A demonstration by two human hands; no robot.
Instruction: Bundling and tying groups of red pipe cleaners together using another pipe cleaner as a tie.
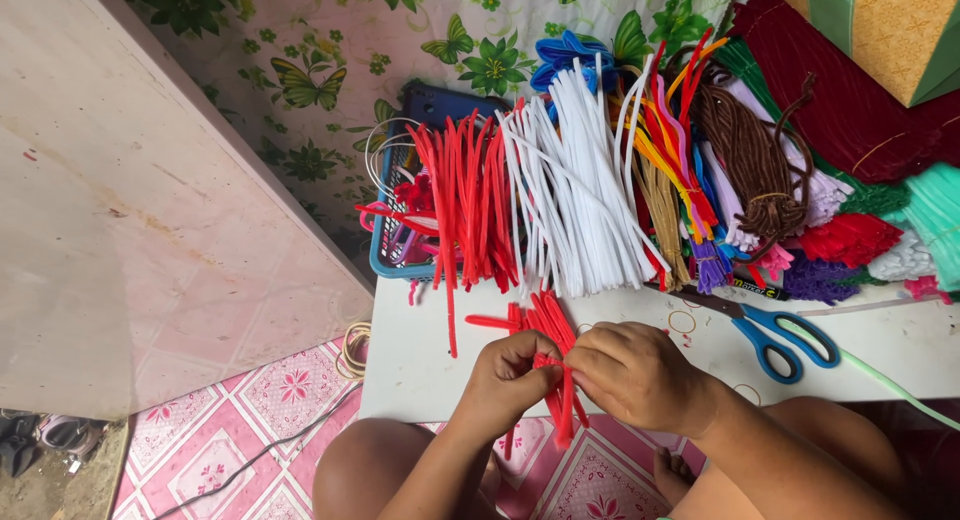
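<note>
Pinching red pipe cleaners (pixel 556 375) between left hand (pixel 508 378) and right hand (pixel 635 375) | both clamped on bundle

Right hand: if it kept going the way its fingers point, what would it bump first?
The right hand points left, so it would meet the left hand first; both hands already pinch the red pipe cleaners.

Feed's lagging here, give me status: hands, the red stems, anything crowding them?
Left hand and right hand both pinched on red pipe-cleaner bundle at white table edge. Blue scissors lie right, apart. Nothing blocking.
</note>
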